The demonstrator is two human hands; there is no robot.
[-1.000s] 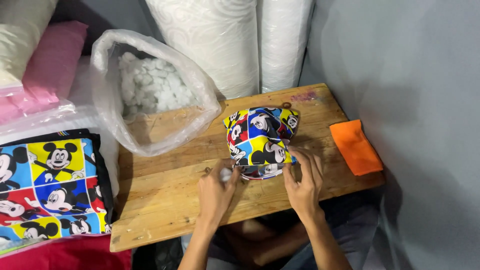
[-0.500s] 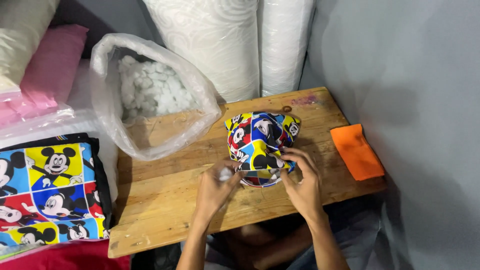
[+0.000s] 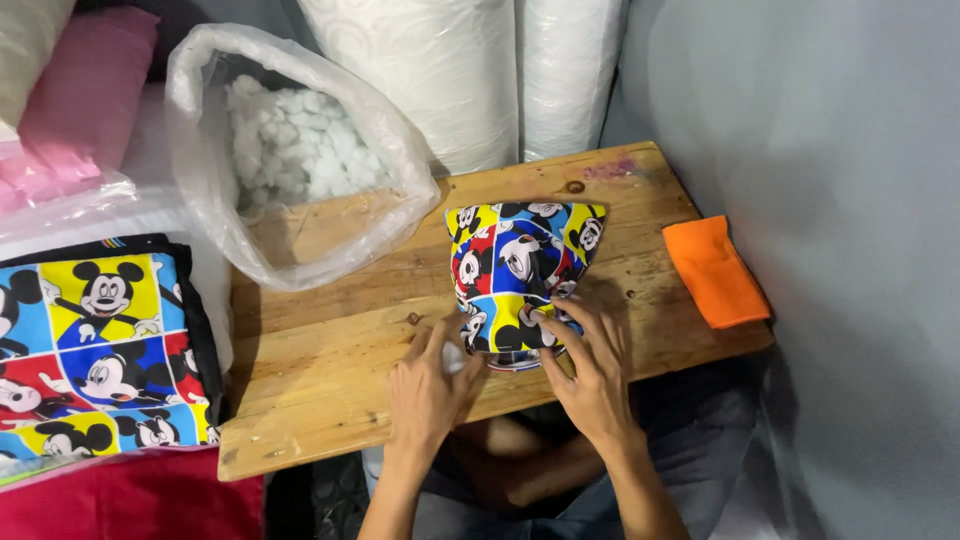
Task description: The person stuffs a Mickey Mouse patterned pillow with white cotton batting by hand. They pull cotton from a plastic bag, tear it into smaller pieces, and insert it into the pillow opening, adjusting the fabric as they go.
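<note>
A small cushion cover (image 3: 520, 270) printed with cartoon mice in red, blue and yellow squares stands partly stuffed on the wooden table (image 3: 330, 370). My right hand (image 3: 590, 365) grips its near open edge, fingers spread over the fabric. At the cover's near left corner my left hand (image 3: 430, 385) holds a small white tuft of stuffing. A clear plastic bag (image 3: 290, 150) full of white fibre balls lies open on the table's far left part.
An orange folded cloth (image 3: 715, 270) lies at the table's right edge. A stack of the same cartoon fabric (image 3: 95, 350) sits left of the table, over red cloth. White rolls (image 3: 450, 70) stand behind. A grey wall is on the right.
Both hands have shifted slightly along the cover's near edge. The left hand has come closer to the opening with the white tuft. The cover has sagged a little.
</note>
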